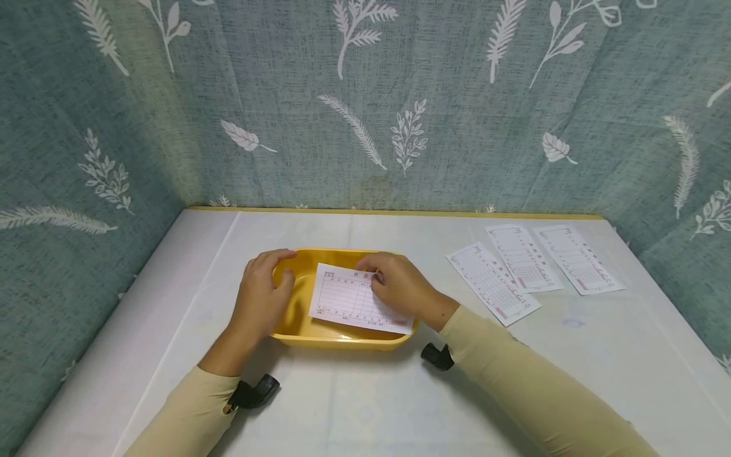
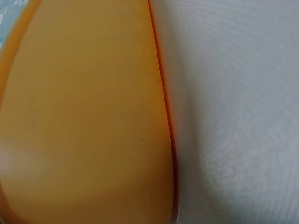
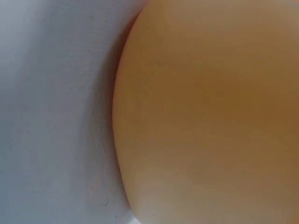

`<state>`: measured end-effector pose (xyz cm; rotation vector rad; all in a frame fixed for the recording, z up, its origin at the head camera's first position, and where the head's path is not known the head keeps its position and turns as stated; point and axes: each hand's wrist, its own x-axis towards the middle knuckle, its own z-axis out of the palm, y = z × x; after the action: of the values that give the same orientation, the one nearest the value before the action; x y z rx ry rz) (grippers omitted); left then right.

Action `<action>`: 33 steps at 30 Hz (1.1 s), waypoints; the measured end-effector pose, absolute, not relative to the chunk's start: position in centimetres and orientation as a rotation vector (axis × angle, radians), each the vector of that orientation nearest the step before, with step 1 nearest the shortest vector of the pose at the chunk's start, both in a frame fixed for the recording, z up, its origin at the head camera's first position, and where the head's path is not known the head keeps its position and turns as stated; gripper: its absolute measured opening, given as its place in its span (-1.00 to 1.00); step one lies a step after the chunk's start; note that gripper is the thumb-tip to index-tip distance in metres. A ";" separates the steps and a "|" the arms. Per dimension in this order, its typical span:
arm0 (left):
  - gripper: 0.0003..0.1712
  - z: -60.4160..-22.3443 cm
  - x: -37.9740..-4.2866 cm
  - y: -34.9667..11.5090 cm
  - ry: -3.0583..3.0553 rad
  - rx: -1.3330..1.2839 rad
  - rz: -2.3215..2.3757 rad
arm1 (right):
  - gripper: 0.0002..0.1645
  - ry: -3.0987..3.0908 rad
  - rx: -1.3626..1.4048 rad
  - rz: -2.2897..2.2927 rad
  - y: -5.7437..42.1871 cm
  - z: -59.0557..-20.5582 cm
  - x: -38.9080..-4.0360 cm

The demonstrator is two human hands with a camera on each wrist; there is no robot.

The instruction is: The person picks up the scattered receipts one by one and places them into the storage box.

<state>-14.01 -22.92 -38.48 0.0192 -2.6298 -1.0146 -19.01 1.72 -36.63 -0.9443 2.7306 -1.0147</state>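
A yellow plastic basin [image 1: 299, 304] stands on the table in the head view, its outer side [image 2: 93, 112] filling much of the left wrist view. My left hand [image 1: 261, 295] holds the basin at its left end, thumb and fingers bent around the rim. Over the basin's right half, my right hand [image 1: 402, 284] pinches a white printed form slip [image 1: 342, 297] between thumb and fingers. The slip lies tilted across the opening and covers part of the inside. Neither wrist view shows a hand; the right one shows the basin's outer wall [image 3: 201, 121].
Three more printed slips lie to the right on the white table [image 1: 354, 400]: a near one [image 1: 492, 284], a middle one [image 1: 524, 257] and a far right one [image 1: 579, 259]. Leaf-patterned green cloth [image 1: 297, 95] walls the back and sides. Black wrist devices [image 1: 254, 391] hang below both forearms.
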 end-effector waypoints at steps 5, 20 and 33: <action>-0.62 -38.4 -14.0 -22.9 -2.629 0.021 -1.011 | -0.58 2.719 -0.990 -0.988 1.3 -36.6 -19.1; -0.62 -38.6 -14.1 -23.0 -2.613 0.001 -1.013 | -0.57 2.690 -0.938 -0.852 0.2 -37.3 -19.0; -0.62 -38.6 -14.0 -22.9 -2.626 0.008 -1.001 | -0.58 2.677 -0.903 -0.776 -0.3 -37.4 -19.0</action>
<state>-14.05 -22.95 -38.62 0.0084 -2.6257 -1.0008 -19.02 -0.33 -37.44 -0.9034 2.6766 -0.7762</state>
